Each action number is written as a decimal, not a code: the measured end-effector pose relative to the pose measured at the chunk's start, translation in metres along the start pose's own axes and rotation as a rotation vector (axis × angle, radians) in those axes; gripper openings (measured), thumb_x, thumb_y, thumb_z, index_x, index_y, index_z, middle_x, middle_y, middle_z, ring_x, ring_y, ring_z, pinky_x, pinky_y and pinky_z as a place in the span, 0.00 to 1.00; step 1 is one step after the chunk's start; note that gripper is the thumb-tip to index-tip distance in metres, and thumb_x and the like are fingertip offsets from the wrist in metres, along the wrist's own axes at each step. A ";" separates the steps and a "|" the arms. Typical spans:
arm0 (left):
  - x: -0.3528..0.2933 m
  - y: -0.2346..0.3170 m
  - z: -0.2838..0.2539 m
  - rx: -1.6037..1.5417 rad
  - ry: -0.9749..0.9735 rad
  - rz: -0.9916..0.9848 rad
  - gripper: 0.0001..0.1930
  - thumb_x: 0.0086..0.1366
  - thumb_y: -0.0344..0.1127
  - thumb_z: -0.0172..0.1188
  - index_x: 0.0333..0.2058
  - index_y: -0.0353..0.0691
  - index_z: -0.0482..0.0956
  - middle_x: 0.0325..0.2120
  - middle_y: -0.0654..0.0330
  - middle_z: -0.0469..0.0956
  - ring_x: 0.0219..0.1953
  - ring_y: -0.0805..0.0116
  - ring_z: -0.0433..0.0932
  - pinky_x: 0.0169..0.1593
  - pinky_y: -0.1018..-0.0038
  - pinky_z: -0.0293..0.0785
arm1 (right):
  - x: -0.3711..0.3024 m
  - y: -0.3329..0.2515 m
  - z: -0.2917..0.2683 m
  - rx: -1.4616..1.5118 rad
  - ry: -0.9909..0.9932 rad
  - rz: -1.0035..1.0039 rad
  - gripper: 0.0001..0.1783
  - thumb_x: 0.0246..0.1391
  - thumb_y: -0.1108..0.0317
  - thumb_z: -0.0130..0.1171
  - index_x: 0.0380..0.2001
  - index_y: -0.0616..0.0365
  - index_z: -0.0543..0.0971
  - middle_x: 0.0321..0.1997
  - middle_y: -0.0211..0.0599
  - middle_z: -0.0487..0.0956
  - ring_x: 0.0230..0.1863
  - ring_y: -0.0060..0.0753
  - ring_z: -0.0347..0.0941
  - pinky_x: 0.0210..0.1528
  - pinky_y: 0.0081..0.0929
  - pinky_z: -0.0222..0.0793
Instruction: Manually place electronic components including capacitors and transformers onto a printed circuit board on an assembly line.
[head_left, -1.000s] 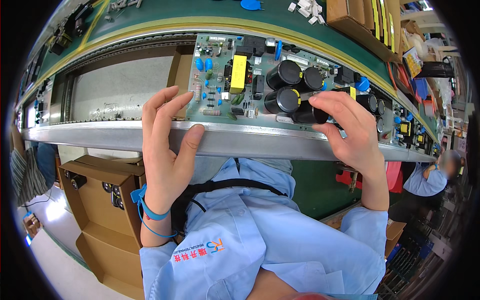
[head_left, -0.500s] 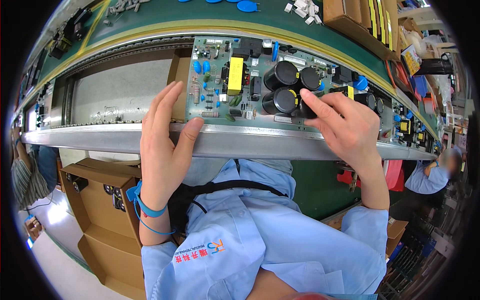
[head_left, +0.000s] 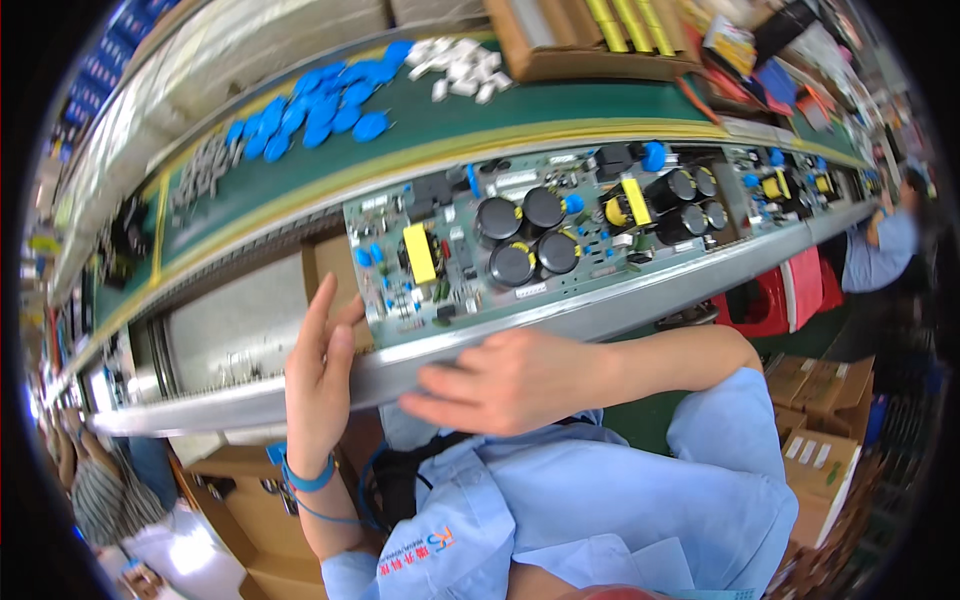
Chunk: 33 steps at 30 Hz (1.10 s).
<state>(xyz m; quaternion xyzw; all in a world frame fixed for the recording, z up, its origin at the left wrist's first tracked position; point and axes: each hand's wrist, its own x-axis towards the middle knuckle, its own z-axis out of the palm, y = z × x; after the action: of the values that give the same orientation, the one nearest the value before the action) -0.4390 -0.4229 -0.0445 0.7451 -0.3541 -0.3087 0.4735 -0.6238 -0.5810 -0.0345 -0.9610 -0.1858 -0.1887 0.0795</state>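
Note:
A green circuit board (head_left: pixel 458 262) lies on the conveyor, carrying a yellow-wrapped transformer (head_left: pixel 420 253) and several large black capacitors (head_left: pixel 512 264). My left hand (head_left: pixel 318 385), with a blue wrist strap (head_left: pixel 310 478), reaches over the metal rail (head_left: pixel 590 302) beside the board's left end. Its fingers are spread and hold nothing; whether a fingertip touches the board I cannot tell. In front of the rail, below the board, my right hand (head_left: pixel 510 380) points left. Its fingers are apart, slightly blurred, with nothing seen in them; the thumb is hidden.
More populated boards (head_left: pixel 640 250) sit along the conveyor to the right. Behind it, a green bench holds blue disc parts (head_left: pixel 318 110), white blocks (head_left: pixel 462 68), grey parts (head_left: pixel 208 165) and a cardboard box (head_left: pixel 590 62). A co-worker (head_left: pixel 882 245) sits far right; an open carton (head_left: pixel 250 525) stands lower left.
My right hand has left the capacitors and swung left and nearer, to the front of the rail. The whole view has tilted and shifted; my left hand stays by the board's left end.

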 end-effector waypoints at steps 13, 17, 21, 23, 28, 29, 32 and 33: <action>0.028 -0.039 -0.060 -0.098 -0.438 0.123 0.28 0.71 0.26 0.48 0.68 0.40 0.56 0.55 0.46 0.75 0.52 0.64 0.76 0.54 0.72 0.71 | 0.095 -0.041 0.070 -0.321 -0.143 0.350 0.12 0.49 0.65 0.54 0.35 0.59 0.76 0.23 0.30 0.72 0.18 0.24 0.72 0.14 0.22 0.63; 0.035 -0.040 -0.062 -0.079 -0.506 0.148 0.28 0.71 0.26 0.48 0.68 0.39 0.55 0.56 0.45 0.74 0.58 0.58 0.74 0.57 0.70 0.70 | 0.100 -0.040 0.078 -0.349 -0.181 0.392 0.10 0.49 0.66 0.55 0.34 0.59 0.76 0.23 0.30 0.72 0.17 0.24 0.73 0.14 0.23 0.63; 0.041 -0.048 -0.068 -0.077 -0.536 0.163 0.28 0.71 0.26 0.48 0.68 0.37 0.54 0.57 0.44 0.72 0.60 0.58 0.72 0.60 0.69 0.68 | 0.107 -0.038 0.083 -0.339 -0.187 0.382 0.07 0.47 0.66 0.56 0.29 0.58 0.77 0.23 0.31 0.73 0.18 0.25 0.74 0.14 0.24 0.63; 0.044 -0.051 -0.068 -0.096 -0.545 0.165 0.29 0.71 0.26 0.48 0.68 0.36 0.54 0.58 0.45 0.72 0.60 0.58 0.71 0.60 0.69 0.67 | 0.109 -0.036 0.085 -0.336 -0.181 0.372 0.06 0.46 0.67 0.56 0.27 0.57 0.77 0.23 0.31 0.73 0.18 0.25 0.74 0.14 0.23 0.63; 0.057 -0.061 -0.065 -0.173 -0.667 0.203 0.28 0.73 0.27 0.45 0.69 0.36 0.51 0.61 0.47 0.68 0.61 0.64 0.68 0.63 0.72 0.63 | 0.112 -0.035 0.089 -0.352 -0.235 0.503 0.04 0.45 0.67 0.58 0.22 0.52 0.80 0.25 0.31 0.78 0.24 0.27 0.76 0.18 0.27 0.68; 0.059 -0.063 -0.064 -0.177 -0.667 0.207 0.28 0.73 0.27 0.45 0.69 0.36 0.51 0.61 0.47 0.68 0.61 0.64 0.68 0.63 0.72 0.63 | 0.112 -0.035 0.091 -0.368 -0.206 0.519 0.04 0.43 0.67 0.58 0.19 0.51 0.80 0.24 0.32 0.78 0.24 0.27 0.77 0.17 0.27 0.68; 0.064 -0.070 -0.064 -0.256 -0.741 0.232 0.28 0.74 0.30 0.46 0.69 0.35 0.51 0.62 0.47 0.66 0.62 0.64 0.66 0.64 0.72 0.62 | 0.117 -0.035 0.093 -0.406 -0.267 0.567 0.05 0.42 0.67 0.59 0.17 0.52 0.80 0.22 0.32 0.77 0.23 0.28 0.77 0.17 0.28 0.69; 0.065 -0.072 -0.064 -0.236 -0.725 0.249 0.28 0.73 0.30 0.47 0.68 0.34 0.52 0.61 0.46 0.68 0.62 0.61 0.68 0.63 0.70 0.64 | 0.118 -0.034 0.096 -0.415 -0.271 0.579 0.05 0.42 0.67 0.59 0.17 0.52 0.80 0.22 0.32 0.77 0.23 0.28 0.77 0.17 0.28 0.69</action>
<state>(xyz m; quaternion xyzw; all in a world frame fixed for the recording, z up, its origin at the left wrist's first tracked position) -0.3343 -0.4234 -0.0960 0.4797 -0.5480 -0.5302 0.4341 -0.5036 -0.4904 -0.0729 -0.9856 0.1269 -0.0633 -0.0922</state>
